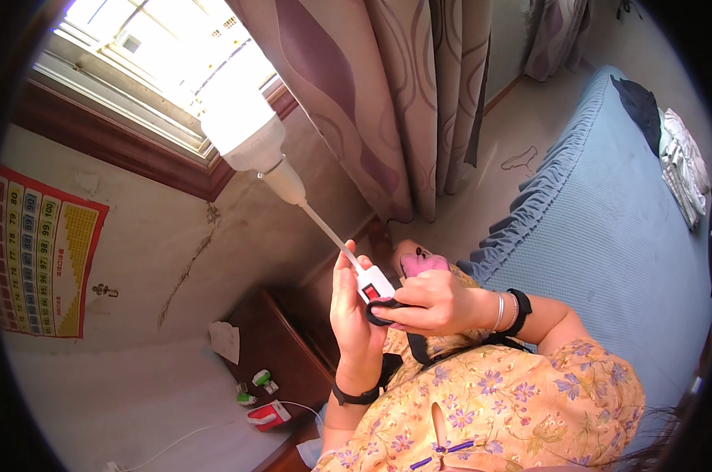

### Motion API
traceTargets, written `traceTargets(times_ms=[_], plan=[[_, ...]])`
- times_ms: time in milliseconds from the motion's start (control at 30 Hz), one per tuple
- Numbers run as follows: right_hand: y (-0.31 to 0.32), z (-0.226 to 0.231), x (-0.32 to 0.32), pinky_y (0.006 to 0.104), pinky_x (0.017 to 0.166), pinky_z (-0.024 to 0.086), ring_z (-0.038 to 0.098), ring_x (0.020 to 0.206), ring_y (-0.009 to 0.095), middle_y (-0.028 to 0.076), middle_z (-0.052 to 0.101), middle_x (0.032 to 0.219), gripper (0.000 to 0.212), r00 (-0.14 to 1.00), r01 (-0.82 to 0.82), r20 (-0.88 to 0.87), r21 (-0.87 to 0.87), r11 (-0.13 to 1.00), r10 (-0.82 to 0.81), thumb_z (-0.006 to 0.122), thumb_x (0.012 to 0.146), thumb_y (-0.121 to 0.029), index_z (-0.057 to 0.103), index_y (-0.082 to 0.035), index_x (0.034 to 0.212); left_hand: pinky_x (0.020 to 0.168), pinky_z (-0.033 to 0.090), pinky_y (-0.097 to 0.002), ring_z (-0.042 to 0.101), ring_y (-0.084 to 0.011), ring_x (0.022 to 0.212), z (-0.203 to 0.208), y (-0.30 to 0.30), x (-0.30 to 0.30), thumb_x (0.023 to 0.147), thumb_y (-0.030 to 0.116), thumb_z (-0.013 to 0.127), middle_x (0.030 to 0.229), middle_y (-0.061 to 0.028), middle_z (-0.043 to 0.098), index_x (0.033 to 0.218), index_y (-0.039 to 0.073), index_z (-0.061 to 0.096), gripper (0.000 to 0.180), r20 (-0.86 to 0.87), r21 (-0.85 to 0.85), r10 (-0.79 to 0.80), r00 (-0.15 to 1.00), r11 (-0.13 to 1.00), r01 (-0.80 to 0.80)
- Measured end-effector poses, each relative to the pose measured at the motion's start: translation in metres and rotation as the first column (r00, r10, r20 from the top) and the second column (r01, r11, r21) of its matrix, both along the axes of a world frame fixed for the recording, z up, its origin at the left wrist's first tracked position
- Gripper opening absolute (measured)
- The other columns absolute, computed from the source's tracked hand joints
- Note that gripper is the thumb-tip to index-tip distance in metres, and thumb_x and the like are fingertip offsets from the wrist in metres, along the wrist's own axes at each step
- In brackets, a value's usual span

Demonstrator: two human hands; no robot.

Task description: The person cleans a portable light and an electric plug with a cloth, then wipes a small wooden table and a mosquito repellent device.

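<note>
A rectangular chart (45, 256) hangs on the wall at my left, red-bordered, with yellow and orange grids. Below it, on the dark wooden nightstand (281, 354), a red-and-white packet (268, 414) lies at the near edge, two small green-and-white items (255, 385) just behind it, and a crumpled white tissue (225, 340) at the far left corner.

I hold a white lamp (250, 130) up in front of me. Its long axis runs diagonally: the broad bulb end points up and to the left toward the bright window (147, 55), and a thin white stem (324, 224) slopes down and right to a small white switch box (374, 285) with a red button. My left hand (352, 311) is wrapped upright around the box from the left, fingers grasping it. My right hand (434, 303) comes in from the right, fingers pinched on a black loop at the box's lower end.

The blue bed (607, 236) stretches to my right, with folded clothes (682, 165) near its far edge, and patterned curtains (387, 86) hang beside the window.
</note>
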State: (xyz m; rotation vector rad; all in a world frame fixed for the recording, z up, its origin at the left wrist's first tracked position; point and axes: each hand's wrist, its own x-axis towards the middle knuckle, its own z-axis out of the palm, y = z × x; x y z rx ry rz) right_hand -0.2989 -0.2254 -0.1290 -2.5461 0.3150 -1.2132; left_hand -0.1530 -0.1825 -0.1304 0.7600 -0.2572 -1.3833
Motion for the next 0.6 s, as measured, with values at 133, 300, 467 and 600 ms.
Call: traceTargets(times_ms=[133, 300, 467, 600], plan=[[-0.008, -0.011, -0.017, 0.0281, 0.048, 0.043, 0.052, 0.054, 0.018, 0.004, 0.052, 0.072, 0.031, 1.000, 0.006, -0.003, 0.134, 0.991, -0.006, 0.073, 0.068, -0.015, 0.065, -0.006, 0.097, 0.069, 0.052, -0.0318, 0.056, -0.0132, 0.084, 0.006, -0.003, 0.006, 0.098, 0.023, 0.032, 0.101, -0.0051, 0.054, 0.131, 0.008, 0.035, 0.037, -0.142, -0.071, -0.025, 0.990, 0.997, 0.015], [-0.014, 0.009, -0.003, 0.0293, 0.054, 0.046, 0.056, 0.062, 0.021, 0.006, 0.054, 0.081, 0.040, 0.992, 0.109, 0.036, 0.229, 0.967, -0.120, 0.072, 0.071, -0.024, 0.062, -0.006, 0.105, 0.077, 0.049, -0.0293, 0.058, -0.0164, 0.084, 0.008, -0.001, -0.003, 0.098, 0.022, 0.033, 0.095, -0.0074, 0.056, 0.128, 0.003, 0.038, 0.036, -0.128, -0.004, -0.003, 0.992, 1.000, 0.002], [-0.008, 0.003, 0.000, 0.0291, 0.054, 0.048, 0.059, 0.064, 0.021, 0.007, 0.055, 0.079, 0.039, 0.995, 0.054, -0.094, 0.175, 0.983, -0.037, 0.069, 0.075, -0.027, 0.060, -0.006, 0.107, 0.076, 0.048, -0.0268, 0.055, -0.0136, 0.084, -0.002, 0.004, 0.001, 0.098, 0.019, 0.034, 0.097, -0.0071, 0.054, 0.128, 0.001, 0.038, 0.035, -0.079, 0.034, -0.021, 0.997, 0.999, 0.024], [-0.011, -0.003, -0.016, 0.0281, 0.053, 0.045, 0.053, 0.057, 0.020, 0.007, 0.054, 0.076, 0.028, 0.999, -0.023, -0.033, 0.369, 0.929, 0.038, 0.070, 0.075, -0.023, 0.065, -0.006, 0.096, 0.073, 0.047, -0.0251, 0.055, -0.0125, 0.082, -0.006, 0.007, 0.001, 0.096, 0.018, 0.040, 0.094, -0.0059, 0.055, 0.129, 0.001, 0.037, 0.038, -0.062, 0.070, -0.077, 0.995, 0.994, 0.081]])
